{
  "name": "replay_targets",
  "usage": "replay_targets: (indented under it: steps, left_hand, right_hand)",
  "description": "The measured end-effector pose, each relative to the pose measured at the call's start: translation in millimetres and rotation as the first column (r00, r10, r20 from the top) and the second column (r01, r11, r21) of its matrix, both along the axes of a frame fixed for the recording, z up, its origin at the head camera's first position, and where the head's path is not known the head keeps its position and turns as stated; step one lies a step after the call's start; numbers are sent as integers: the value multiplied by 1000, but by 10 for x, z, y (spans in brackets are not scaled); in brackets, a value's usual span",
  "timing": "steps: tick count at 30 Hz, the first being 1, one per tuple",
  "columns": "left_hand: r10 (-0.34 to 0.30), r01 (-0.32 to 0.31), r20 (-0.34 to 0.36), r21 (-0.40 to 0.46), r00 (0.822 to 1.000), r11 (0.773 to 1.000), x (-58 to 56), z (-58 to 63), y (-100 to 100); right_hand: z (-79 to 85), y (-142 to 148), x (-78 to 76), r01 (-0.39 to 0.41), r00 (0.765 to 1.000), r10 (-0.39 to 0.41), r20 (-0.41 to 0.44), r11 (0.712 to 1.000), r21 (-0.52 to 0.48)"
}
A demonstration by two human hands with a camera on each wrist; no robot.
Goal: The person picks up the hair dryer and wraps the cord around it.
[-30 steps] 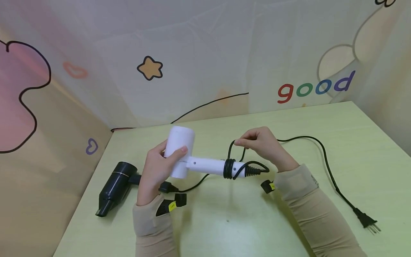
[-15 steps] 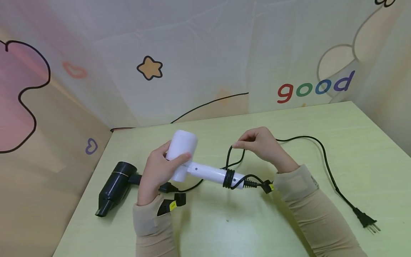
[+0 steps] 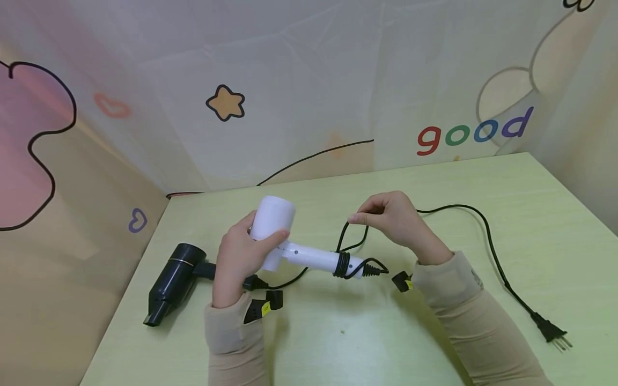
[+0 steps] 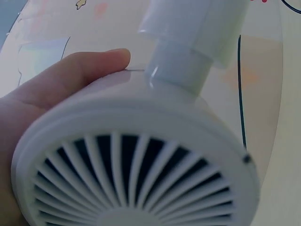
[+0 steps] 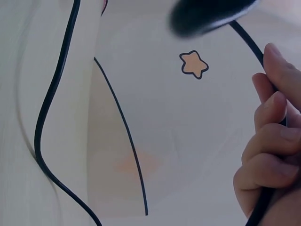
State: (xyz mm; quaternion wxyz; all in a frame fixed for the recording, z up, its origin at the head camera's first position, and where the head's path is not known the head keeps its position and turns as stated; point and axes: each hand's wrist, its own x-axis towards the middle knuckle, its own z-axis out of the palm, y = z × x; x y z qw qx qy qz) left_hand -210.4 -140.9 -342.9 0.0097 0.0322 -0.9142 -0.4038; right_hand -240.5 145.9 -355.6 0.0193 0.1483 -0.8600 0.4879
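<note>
My left hand (image 3: 236, 257) grips the barrel of a white hair dryer (image 3: 272, 217), raised above the table with its handle pointing right and slightly down. In the left wrist view, the slatted grille (image 4: 127, 188) faces the camera, and the thumb lies along the barrel beside the handle joint. Black cord (image 3: 342, 265) is wound in several turns round the handle, with a loose loop at its end. Between thumb and fingers, my right hand (image 3: 397, 220) pinches a stretch of cord (image 5: 249, 40) leading from those turns; in the right wrist view its other fingers curl over the cord.
A black hair dryer (image 3: 176, 281) lies at the left of the table (image 3: 338, 348), its handle partly behind the left forearm. Cord (image 3: 492, 246) curves across the right side to a plug (image 3: 547, 327). A printed curtain (image 3: 309, 91) hangs behind the table.
The white hair dryer's handle has swung downward at its right end, and its barrel has tilted and shifted slightly right. My right hand keeps its pinch on the cord, moving very little.
</note>
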Motion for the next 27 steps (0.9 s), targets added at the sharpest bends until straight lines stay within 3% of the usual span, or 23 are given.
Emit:
replay_targets:
  steps: [17,27]
  left_hand:
    - [97,-109,-131,-93,987,990,-10,-20,108]
    - [187,-202,-257,-31,948,979,-21,-41,176]
  right_hand:
    - [144,-72,222,23,990,-11,-141,996,83]
    - [224,-140,353,55,977,-39,-209,996,70]
